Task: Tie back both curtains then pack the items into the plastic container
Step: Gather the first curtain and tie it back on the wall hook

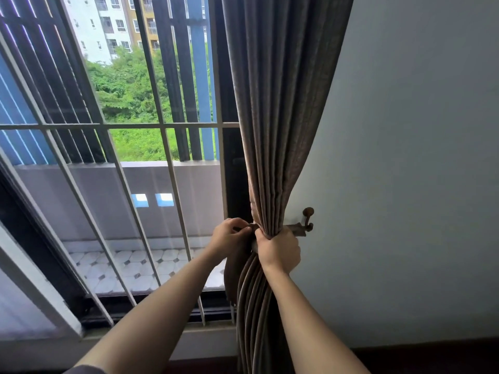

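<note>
Setting: indoor corner beside a tall window, with a smooth pale wall (418,157) on the right and a dark skirting at its foot.
Curtain (280,103): grey-brown woven cloth hanging in deep vertical pleats between the window frame and the wall; gathered to a narrow waist low down and flaring again below it.
Right hand (279,251): fingers clenched round the curtain's gathered waist, just beside the hook.
Tieback band (293,228): narrow strip of matching cloth at the waist; one end reaches the hook, the other shows at the curtain's left edge.
Left hand (229,236): thumb and curled fingertips pinching the band's left end, against the curtain's edge and close to the right hand.
Hook (307,218): dark brown, knob-ended, fixed to the wall just right of the waist.
Grille (162,126): straight pale metal bars, uprights crossed by one horizontal rail.
Balcony floor (135,265): pale octagonal tiles with small dark squares between them, below a plain grey parapet (121,198).
Beyond: dark vertical slats, green trees (127,90), apartment blocks.
</note>
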`<state>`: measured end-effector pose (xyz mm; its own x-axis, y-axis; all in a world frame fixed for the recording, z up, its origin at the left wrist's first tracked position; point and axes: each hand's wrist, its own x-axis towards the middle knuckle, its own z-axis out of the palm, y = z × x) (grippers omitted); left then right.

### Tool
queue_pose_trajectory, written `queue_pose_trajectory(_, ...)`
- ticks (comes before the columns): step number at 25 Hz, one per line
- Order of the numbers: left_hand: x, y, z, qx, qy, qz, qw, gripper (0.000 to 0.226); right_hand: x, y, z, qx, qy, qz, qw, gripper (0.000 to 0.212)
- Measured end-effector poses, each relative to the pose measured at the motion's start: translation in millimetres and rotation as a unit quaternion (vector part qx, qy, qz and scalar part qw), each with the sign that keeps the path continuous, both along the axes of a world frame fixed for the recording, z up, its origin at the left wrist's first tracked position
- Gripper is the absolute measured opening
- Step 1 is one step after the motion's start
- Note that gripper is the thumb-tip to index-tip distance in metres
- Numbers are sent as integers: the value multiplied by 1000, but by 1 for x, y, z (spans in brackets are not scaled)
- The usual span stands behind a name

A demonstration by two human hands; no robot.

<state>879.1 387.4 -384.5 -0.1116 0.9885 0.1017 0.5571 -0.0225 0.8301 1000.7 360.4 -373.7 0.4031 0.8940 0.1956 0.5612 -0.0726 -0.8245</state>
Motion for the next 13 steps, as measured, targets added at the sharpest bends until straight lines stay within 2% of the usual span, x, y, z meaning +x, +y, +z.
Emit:
queue_pose_trajectory(2,6,11,0,28,48,20,998,19,4,0,0,-8,-8,11,1000,37)
queue_pose_trajectory(3,9,13,1,41,35,31,998,18,5,2,1,-15,-9,19,1000,37)
queue_pose_trajectory(7,19,10,-11,11,-176,56,983,21,8,6,6,-43,-21,44,998,38)
queue_pose_trajectory(10,16,7,-23,-31,-251,-41,967,19,15,9,20,-75,-65,99,990,39)
queue_pose_trajectory(13,12,2,-23,-80,-365,-176,911,39,24,18,41,-104,-113,173,973,40)
